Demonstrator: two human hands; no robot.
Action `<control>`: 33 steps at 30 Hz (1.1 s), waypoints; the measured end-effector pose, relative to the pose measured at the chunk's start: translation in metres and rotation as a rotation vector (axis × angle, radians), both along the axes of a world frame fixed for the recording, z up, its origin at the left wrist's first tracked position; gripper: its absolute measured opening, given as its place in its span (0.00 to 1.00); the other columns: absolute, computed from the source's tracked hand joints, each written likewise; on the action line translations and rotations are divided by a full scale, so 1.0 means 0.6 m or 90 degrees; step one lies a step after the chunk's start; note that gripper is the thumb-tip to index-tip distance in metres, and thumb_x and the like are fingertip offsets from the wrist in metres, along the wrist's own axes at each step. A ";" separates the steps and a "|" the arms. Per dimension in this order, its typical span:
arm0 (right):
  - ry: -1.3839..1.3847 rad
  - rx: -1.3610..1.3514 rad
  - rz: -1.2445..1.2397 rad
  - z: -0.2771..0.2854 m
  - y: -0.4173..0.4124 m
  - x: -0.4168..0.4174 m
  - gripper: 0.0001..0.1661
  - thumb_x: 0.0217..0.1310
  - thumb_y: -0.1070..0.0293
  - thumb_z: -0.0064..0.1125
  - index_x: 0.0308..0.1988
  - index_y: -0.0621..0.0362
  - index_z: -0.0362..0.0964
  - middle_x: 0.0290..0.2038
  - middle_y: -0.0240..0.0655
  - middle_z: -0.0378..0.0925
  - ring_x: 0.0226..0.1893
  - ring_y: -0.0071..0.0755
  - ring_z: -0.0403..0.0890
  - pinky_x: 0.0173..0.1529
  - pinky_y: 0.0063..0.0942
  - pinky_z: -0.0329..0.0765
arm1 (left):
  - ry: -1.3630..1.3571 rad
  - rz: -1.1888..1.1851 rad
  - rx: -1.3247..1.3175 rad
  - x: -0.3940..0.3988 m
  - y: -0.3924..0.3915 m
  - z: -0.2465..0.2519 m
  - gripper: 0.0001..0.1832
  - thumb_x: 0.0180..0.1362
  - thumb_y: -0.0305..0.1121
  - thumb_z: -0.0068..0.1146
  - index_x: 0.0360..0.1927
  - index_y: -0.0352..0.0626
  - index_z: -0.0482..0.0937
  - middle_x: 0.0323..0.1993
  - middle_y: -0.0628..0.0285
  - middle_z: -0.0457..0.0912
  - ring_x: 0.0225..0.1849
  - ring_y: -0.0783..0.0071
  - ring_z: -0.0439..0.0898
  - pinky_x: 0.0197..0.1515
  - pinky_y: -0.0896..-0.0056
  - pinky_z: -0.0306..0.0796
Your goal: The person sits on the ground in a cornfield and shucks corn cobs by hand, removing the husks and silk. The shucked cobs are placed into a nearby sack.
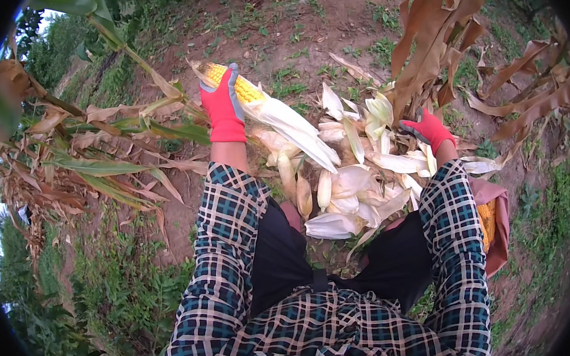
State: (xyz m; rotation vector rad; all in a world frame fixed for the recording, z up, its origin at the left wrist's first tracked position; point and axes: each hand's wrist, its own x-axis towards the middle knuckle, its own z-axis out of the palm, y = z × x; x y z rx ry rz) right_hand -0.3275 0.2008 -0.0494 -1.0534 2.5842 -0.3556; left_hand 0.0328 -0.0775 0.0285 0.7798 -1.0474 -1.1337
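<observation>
My left hand, in a red glove with grey coating, is shut around an ear of corn. Yellow kernels show at the ear's upper part, while pale husk hangs from its lower end toward the right. My right hand, gloved the same way, is at the right edge of a pile of stripped corn husks, close to dry brown corn leaves. Its fingers are partly bent, and whether they grip anything is unclear. The husk pile lies on the ground before my knees.
A pinkish sack or container with yellow corn ears stands beside my right arm, partly hidden by the sleeve. Corn stalks and drying leaves lean in from the left. Reddish soil with low weeds surrounds me.
</observation>
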 end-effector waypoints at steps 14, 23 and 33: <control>-0.255 -0.545 -0.051 0.082 -0.054 0.011 0.23 0.56 0.53 0.63 0.45 0.60 0.76 0.38 0.37 0.81 0.37 0.28 0.81 0.38 0.26 0.75 | -0.021 -0.163 0.009 -0.071 0.120 0.049 0.21 0.48 0.32 0.70 0.43 0.40 0.72 0.36 0.66 0.77 0.36 0.77 0.77 0.41 0.74 0.71; -0.227 -0.381 0.377 0.114 -0.078 0.305 0.60 0.47 0.50 0.71 0.68 0.65 0.44 0.64 0.51 0.60 0.63 0.42 0.67 0.62 0.32 0.67 | -0.041 -0.268 0.027 -0.092 0.166 0.044 0.19 0.54 0.33 0.65 0.46 0.39 0.72 0.37 0.64 0.78 0.39 0.75 0.79 0.43 0.74 0.73; -0.285 -0.442 0.290 0.133 -0.080 0.317 0.52 0.40 0.53 0.74 0.63 0.57 0.58 0.53 0.43 0.75 0.53 0.40 0.77 0.56 0.32 0.73 | -0.010 -0.488 0.034 -0.102 0.150 0.033 0.32 0.64 0.51 0.50 0.59 0.33 0.62 0.36 0.56 0.80 0.38 0.66 0.81 0.43 0.67 0.76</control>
